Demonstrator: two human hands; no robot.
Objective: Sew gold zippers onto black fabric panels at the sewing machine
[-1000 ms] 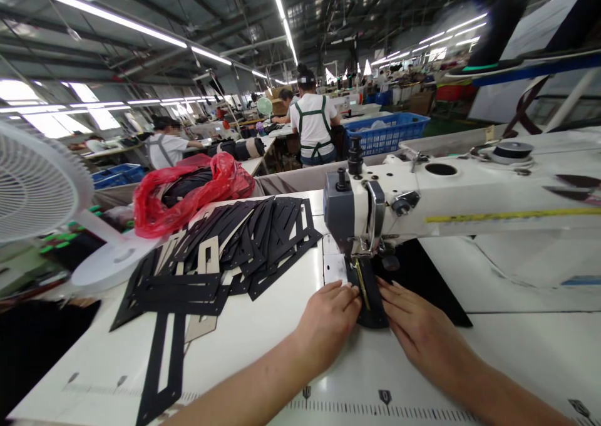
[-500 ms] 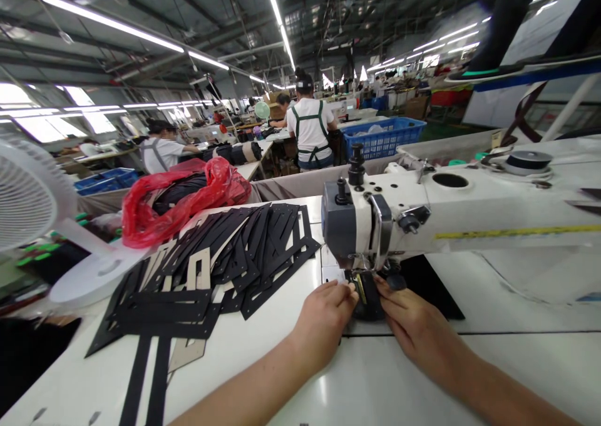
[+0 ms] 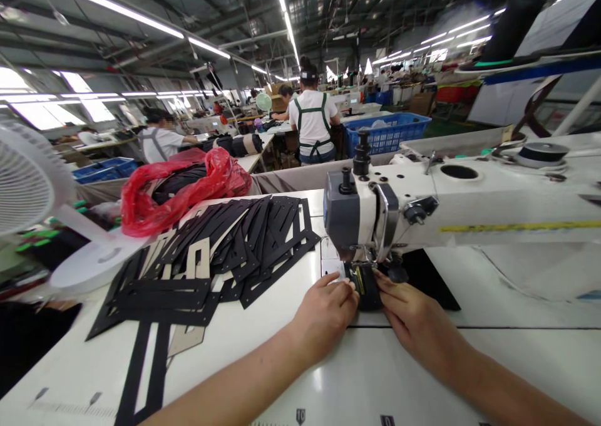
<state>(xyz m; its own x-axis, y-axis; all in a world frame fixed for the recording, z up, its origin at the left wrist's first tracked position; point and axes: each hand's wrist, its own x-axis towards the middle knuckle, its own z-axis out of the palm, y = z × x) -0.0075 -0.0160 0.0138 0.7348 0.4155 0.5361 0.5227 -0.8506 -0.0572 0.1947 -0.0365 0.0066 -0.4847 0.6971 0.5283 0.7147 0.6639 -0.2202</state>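
Observation:
Under the needle area of a white sewing machine (image 3: 389,207) lies a small black piece (image 3: 371,296) with a strip of gold zipper teeth (image 3: 360,279) along it. My left hand (image 3: 328,310) presses on its left edge, the fingers bent together and the index finger stretched toward the machine's plate. On the right edge, my right hand (image 3: 416,316) holds the same piece, its fingers together and pointing at the presser foot. Fingertips of both hands are partly hidden. A flat black sheet (image 3: 429,282) lies behind my right hand, beneath the machine arm.
A heap of black slotted panels (image 3: 235,244) covers the table's left side. Beyond it sit a red plastic bag (image 3: 188,188) and a white fan (image 3: 89,257). A thread bobbin (image 3: 542,153) rests on the machine. Co-workers (image 3: 313,119) sit ahead, near a blue crate (image 3: 387,131).
The view has tilted slightly downward, showing more of the table's front. My left index finger is now more stretched out. Both hands stay at the black piece, which has straightened a little.

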